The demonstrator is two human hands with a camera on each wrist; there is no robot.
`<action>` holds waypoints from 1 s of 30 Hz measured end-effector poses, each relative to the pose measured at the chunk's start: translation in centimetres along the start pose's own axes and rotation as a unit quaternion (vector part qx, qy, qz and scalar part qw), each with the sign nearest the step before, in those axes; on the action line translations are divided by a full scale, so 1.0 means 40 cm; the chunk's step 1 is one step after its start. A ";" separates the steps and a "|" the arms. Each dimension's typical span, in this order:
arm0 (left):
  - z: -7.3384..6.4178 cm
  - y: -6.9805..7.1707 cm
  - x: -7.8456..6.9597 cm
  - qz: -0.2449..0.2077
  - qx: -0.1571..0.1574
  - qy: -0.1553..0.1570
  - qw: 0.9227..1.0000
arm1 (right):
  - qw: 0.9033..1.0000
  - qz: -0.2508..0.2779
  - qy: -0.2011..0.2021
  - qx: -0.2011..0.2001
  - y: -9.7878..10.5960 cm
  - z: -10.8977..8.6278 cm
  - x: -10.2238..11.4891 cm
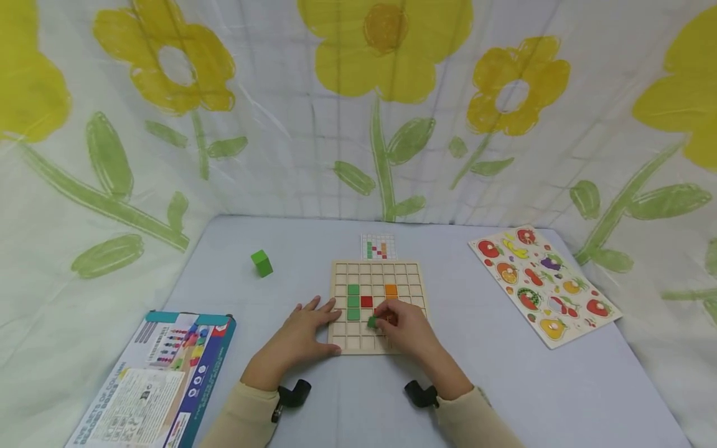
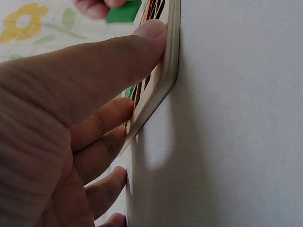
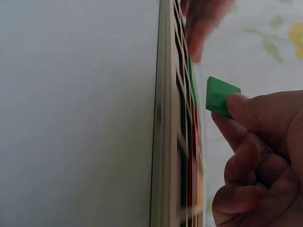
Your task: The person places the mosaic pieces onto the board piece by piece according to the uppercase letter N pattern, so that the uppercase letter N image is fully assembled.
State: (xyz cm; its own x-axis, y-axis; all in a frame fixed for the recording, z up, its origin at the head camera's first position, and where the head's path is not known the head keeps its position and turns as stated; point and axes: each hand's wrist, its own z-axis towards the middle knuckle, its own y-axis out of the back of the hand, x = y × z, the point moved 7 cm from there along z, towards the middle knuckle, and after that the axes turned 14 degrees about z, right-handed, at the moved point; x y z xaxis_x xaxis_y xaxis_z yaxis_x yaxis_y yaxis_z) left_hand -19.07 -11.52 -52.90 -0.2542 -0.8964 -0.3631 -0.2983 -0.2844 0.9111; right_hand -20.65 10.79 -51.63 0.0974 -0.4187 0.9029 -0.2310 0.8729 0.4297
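Observation:
My right hand (image 1: 411,330) pinches a small green square tile (image 3: 220,94) between thumb and forefinger, its other fingers curled under. The tile is held over the lower middle of a wooden grid board (image 1: 333,274). Fingers and thumb spread, my left hand (image 1: 299,336) rests at the board's left edge; in the left wrist view its thumb (image 2: 151,30) lies on the rim. Three green tiles (image 1: 353,301) stand in a column in the grid, with a red tile (image 1: 366,302) beside them and an orange tile (image 1: 391,290) farther right. The right hand hides part of the grid.
Behind the board lies a small pattern card (image 1: 378,238) with coloured squares. A green block (image 1: 261,263) stands at the back left. The front left holds a printed box (image 1: 151,379), and a fruit puzzle board (image 1: 543,286) lies at the right. A flowered curtain (image 1: 280,124) hangs behind the table.

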 end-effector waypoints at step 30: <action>-0.004 0.007 -0.002 -0.008 -0.005 -0.006 1.000 | 0.992 -0.115 0.029 0.044 -0.121 0.022 0.052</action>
State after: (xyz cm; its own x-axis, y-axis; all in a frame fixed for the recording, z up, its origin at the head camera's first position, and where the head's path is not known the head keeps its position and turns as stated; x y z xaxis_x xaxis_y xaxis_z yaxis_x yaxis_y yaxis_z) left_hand -18.99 -11.61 -52.57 -0.2607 -0.8877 -0.3794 -0.2925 -0.3019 0.9074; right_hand -20.18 5.47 -51.83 0.2119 -0.5863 0.7819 -0.2804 0.7300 0.6233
